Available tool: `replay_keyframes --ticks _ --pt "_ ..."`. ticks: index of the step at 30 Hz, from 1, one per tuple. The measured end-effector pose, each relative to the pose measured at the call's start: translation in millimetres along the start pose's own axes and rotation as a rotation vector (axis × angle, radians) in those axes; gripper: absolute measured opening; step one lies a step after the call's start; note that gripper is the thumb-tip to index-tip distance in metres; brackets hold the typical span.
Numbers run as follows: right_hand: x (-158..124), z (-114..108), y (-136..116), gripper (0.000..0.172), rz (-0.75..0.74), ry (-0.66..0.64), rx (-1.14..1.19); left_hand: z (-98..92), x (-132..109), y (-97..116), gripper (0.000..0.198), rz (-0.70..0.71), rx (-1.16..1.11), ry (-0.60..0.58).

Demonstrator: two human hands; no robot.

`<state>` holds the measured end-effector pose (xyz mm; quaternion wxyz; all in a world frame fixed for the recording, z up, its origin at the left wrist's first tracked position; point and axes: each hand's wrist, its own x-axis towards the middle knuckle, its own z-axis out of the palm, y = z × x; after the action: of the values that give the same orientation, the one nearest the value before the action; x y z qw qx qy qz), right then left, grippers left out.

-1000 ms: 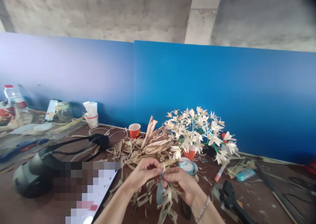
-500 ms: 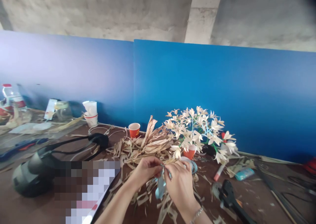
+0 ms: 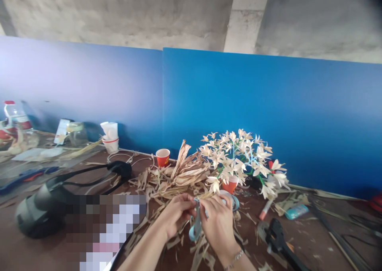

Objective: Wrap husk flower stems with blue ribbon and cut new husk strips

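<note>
Pinching a flat pale-blue ribbon [image 3: 195, 228] that droops in a curled loop, left hand [image 3: 176, 212] and right hand [image 3: 219, 223] keep fingertips closed near crinkled, papery husks [image 3: 191, 177].

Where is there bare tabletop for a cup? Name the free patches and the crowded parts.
Mostly bare: the brown tabletop between the black tool and the long dark rod, short of the turquoise packet; also the near left corner, before the dark strapped device. Crowded: around left hand and right hand, pale scraps, dried husks, white flowers.
</note>
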<state>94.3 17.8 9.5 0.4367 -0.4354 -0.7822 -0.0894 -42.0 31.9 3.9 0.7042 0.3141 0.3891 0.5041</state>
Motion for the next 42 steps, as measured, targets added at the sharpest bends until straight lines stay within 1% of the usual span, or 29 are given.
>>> replay_keyframes --ticks 4,8,11,14,19,25,28,30,32,35,38,40,42 --pt "-2.5 3.5 2.4 0.013 -0.012 0.010 0.004 2.5 -3.7 4.1 0.007 -0.100 -0.080 0.050" --pt "-3.8 5.8 4.2 0.017 -0.006 0.023 -0.012 10.2 -7.4 6.1 0.012 -0.175 -0.206 0.103" --pt "-4.8 6.5 5.3 0.018 -0.010 0.030 -0.016 15.0 -8.4 6.3 0.019 -0.187 -0.250 0.155" --pt "-6.1 6.9 6.8 0.017 -0.012 0.019 -0.018 17.3 -8.9 5.0 0.021 -0.181 -0.259 0.162" --pt "-6.7 7.5 8.2 0.018 -0.031 0.021 -0.029 21.0 -11.1 4.1 0.024 -0.131 -0.306 0.174" --pt "-7.0 8.9 8.2 0.018 -0.034 0.026 -0.048 22.5 -10.5 9.1 0.027 -0.238 -0.332 0.215" --pt "-7.3 8.7 8.1 0.016 -0.022 0.011 -0.048 21.1 -9.0 6.1 0.027 -0.247 -0.340 0.217" --pt "-7.0 8.0 8.2 0.014 -0.024 0.011 -0.050 20.1 -8.3 1.8 0.024 -0.198 -0.335 0.214" --pt "-6.6 6.9 8.3 0.015 -0.017 0.018 -0.054 18.6 -7.9 -2.6 0.019 -0.111 -0.300 0.191" --pt "-6.0 5.1 8.1 0.016 0.004 0.023 -0.055 15.5 -7.5 -5.5 0.013 -0.014 -0.178 0.127" --pt "-6.2 4.2 7.8 0.018 0.008 0.019 -0.044 13.3 -7.8 -3.8 0.020 0.039 -0.010 0.100" --pt "-6.5 4.4 7.9 0.018 0.010 0.022 -0.036 13.0 -8.4 -1.9 0.024 0.081 0.079 0.114" --pt "-6.4 4.9 8.1 0.018 0.007 0.032 -0.034 13.0 -8.8 -0.5 0.026 0.109 0.118 0.128"
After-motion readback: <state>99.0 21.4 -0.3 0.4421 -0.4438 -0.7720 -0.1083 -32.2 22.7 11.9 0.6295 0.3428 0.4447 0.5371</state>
